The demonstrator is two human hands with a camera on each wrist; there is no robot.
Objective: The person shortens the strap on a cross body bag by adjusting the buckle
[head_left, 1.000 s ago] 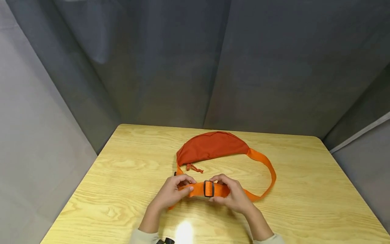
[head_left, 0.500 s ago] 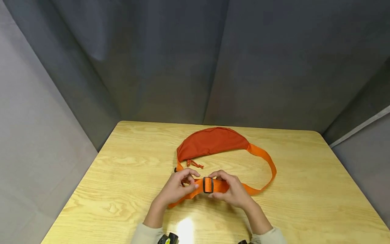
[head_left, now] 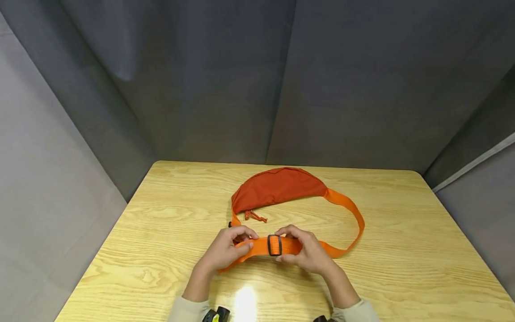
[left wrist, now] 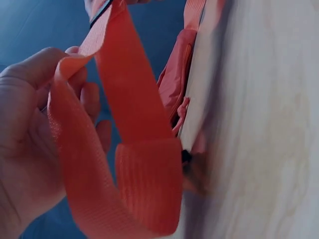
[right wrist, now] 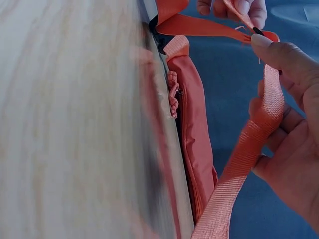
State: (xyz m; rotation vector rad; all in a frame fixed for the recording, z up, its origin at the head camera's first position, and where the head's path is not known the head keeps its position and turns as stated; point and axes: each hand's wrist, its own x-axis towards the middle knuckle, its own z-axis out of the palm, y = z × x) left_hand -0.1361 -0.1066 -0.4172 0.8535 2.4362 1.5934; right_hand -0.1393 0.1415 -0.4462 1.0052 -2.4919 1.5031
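A rust-red waist pack [head_left: 279,190] lies on the table, its bright orange strap [head_left: 260,247] looping toward me. Between my hands, a stretch of the strap is held raised, with a black slide buckle [head_left: 269,245] on it. My right hand [head_left: 310,255] pinches the buckle at top and bottom, thumb below. To its left, my left hand [head_left: 223,251] grips the strap between thumb and fingers. The left wrist view shows a loose fold of webbing [left wrist: 149,189] hanging beside that hand. In the right wrist view, the right thumb [right wrist: 284,55] presses at the buckle.
A knotted red zipper cord [head_left: 257,217] trails from the pack's front edge. Near the pack's left end sits a black fitting [head_left: 230,224]. The wooden table [head_left: 402,250] ends at a dark grey curtain [head_left: 342,89] behind.
My left hand moved slightly right toward the buckle, then back left along the strap. The right hand keeps its pinch on the buckle. The head view shifted a little.
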